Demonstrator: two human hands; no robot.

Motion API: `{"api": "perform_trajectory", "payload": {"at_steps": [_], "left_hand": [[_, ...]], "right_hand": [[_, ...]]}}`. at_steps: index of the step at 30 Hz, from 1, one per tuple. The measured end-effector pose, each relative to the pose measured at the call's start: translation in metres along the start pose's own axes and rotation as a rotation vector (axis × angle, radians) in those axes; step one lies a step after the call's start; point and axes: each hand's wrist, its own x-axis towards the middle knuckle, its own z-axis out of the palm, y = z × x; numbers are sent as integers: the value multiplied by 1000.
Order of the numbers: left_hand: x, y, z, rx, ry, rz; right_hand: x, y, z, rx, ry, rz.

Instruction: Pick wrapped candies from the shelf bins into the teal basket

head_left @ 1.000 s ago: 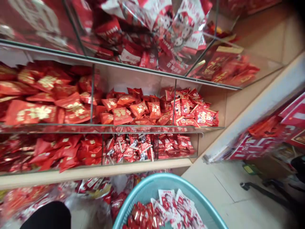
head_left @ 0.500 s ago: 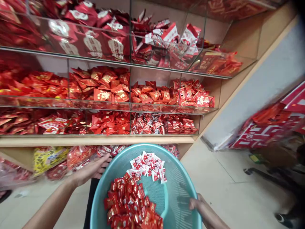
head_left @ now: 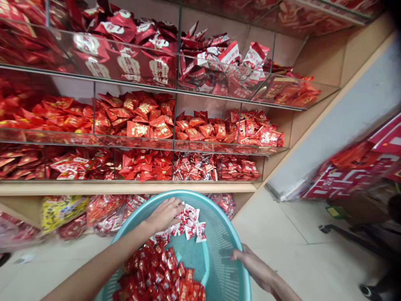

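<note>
A teal plastic basket (head_left: 227,234) is tilted below the shelves, its near part cut off by the frame's bottom edge. My right hand (head_left: 250,264) grips its right rim, the thumb over the edge. My left hand (head_left: 166,214) reaches over the far left rim, palm down, fingers on white-and-red wrapped candies (head_left: 192,221); whether it holds any is hidden under the fingers. A larger heap of shiny red wrapped candies (head_left: 156,271) lies in the near left part of the basket.
Shelves with clear-fronted bins (head_left: 150,125) of red packets stand ahead. Beneath the lowest board (head_left: 94,189) are a yellow bag (head_left: 62,211) and other bagged packets. Red-and-white bags (head_left: 341,175) and a chair's black base (head_left: 354,240) are at the right, on a tiled floor.
My left hand has moved right from outside the basket to the white-and-red candies inside. The basket and my right hand sit slightly further left in the view.
</note>
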Motion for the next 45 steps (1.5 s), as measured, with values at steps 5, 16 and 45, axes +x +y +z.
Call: {"api": "perform_trajectory", "payload": {"at_steps": [5, 16, 45], "left_hand": [[13, -6, 11, 2, 10, -10], [-2, -22, 18, 1, 37, -138], [-56, -64, 9, -325, 43, -641]], "right_hand": [[0, -28, 15, -509, 503, -499], [88, -40, 96, -1249, 248, -165], [101, -92, 211, -1177, 75, -693]]}}
